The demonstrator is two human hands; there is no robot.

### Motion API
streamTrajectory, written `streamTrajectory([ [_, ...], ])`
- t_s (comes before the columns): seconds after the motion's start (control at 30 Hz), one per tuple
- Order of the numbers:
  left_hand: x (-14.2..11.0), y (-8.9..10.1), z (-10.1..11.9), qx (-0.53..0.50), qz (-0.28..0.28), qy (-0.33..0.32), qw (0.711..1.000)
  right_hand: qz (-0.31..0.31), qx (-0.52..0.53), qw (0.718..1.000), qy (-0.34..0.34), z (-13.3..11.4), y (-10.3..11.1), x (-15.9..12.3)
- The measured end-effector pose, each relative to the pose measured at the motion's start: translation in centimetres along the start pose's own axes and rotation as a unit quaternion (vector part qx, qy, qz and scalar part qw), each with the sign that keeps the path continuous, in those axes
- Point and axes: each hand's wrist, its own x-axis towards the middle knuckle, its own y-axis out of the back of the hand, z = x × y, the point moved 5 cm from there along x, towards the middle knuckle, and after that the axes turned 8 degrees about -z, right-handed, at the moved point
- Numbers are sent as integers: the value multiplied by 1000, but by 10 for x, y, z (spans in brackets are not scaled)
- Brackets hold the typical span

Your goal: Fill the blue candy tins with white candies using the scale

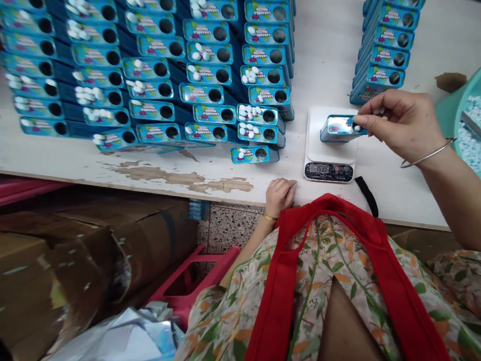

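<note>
Left hand [278, 195] curled, right hand [408, 120] holding candies [382, 113], the tin [337, 125] near the digital scale's [330, 150] right edge seems mid-fill, next wanting sparing release.

Place: looks to be a small packing workshop, judging by bulk goods, weighing gear and worn furnishings.
Blue tins [192, 94]: ranked in rows across the upper left, more at upper right, all alike and printed "CARAMELO"; white pellets [89, 94] lying on many tops.
Digital scale [334, 154]: set right of centre, with one such tin aboard.
Teal tub [448, 114]: filled with similar pellets, right edge.
White worktable [323, 60]: peeled to brown along the front.
Cardboard boxes [150, 240]: scuffed, lower left.
Plastic stool [175, 302]: pinkish red, left of bottom centre, on speckled floor [229, 228].
</note>
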Motion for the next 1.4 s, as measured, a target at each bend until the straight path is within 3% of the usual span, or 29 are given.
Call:
streamTrajectory([
  [0.17, 0, 2, 1, 2, 6, -7, 1000, 17, 119, 993, 13, 1, 11, -8],
  [0.27, 2, 5, 4, -8, 9, -11, 1000, 47, 234, 971, 4, 18, 22, -19],
  [0.43, 21, 26, 25, -55, 37, -56, 996, 102, 365, 917, -125, 101, 19, -54],
  [0.53, 49, 45, 42, -43, 42, -109, 992, 110, 421, 875, -212, 150, -1, -81],
  [0.63, 89, 60, 50, -15, 29, -131, 991, 116, 454, 846, -255, 173, -22, -101],
  [0.8, 158, 68, 47, 28, -21, -88, 996, 77, 438, 864, -236, 170, -47, -98],
  [0.93, 189, 58, 51, 31, -82, -141, 986, 37, 406, 883, -233, 163, -59, -77],
  [1.03, 196, 48, 51, 40, -139, -155, 977, 2, 378, 900, -216, 159, -64, -64],
  [1.13, 196, 47, 49, 52, -157, -150, 975, -26, 354, 916, -190, 154, -66, -56],
  [1.27, 194, 58, 44, 59, -153, -161, 973, -47, 345, 918, -191, 148, -74, -45],
  [1.4, 192, 82, 30, 38, -107, -132, 985, -46, 347, 915, -202, 144, -77, -37],
])
